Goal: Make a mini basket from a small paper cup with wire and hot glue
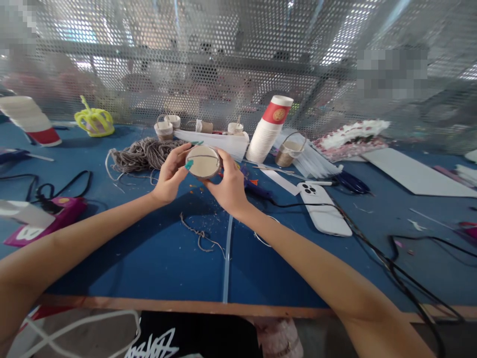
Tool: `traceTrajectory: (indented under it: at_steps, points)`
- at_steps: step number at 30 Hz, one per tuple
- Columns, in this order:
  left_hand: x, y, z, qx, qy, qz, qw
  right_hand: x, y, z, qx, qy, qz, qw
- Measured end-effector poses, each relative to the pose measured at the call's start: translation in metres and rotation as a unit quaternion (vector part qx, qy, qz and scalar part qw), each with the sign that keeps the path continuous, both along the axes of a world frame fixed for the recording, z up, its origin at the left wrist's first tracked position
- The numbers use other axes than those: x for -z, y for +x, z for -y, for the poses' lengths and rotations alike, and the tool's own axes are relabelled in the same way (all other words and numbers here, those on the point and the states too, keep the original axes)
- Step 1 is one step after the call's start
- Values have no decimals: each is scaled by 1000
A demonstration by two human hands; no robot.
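Observation:
Between my two hands is a small paper cup (203, 163), its pale opening turned toward me and a thin grey cord handle crossing it. My left hand (172, 174) grips its left side, with teal nails on the rim. Fingers of my right hand (231, 184) wrap around the right side. Behind my left hand lies a bundle of grey-brown yarn (143, 155). A dark blue glue gun (257, 189) rests just right of my right hand. Below the cup, a frayed piece of twine (201, 233) lies on the blue table (149, 268).
Small cord-handled cups (164, 130) stand at the back. A leaning stack of paper cups (269, 130) is beyond my right hand. A white phone (324, 209) has a black cable across it. A magenta glue gun (55, 219) lies left, and a clear glue stick (227, 263) in front.

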State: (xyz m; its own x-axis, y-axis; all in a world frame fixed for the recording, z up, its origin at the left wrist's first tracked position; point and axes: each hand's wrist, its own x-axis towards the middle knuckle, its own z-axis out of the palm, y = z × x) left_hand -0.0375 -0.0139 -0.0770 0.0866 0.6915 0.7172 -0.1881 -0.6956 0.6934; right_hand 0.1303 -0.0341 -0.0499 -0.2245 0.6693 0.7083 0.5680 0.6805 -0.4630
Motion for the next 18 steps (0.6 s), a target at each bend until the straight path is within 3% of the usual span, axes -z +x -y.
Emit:
traceTrajectory:
  at_steps: [8,11,18]
  points:
    - [0,1,-1,1,3,-6,1000,0,-2,-1,3,-16,-6,1000]
    - [2,-1,-3,27,-3,-10,1000,-5,-2,-2,7,-66,-53,996]
    - [8,6,1,83,-106,-47,990,-15,3,-15,-118,-240,-251,930]
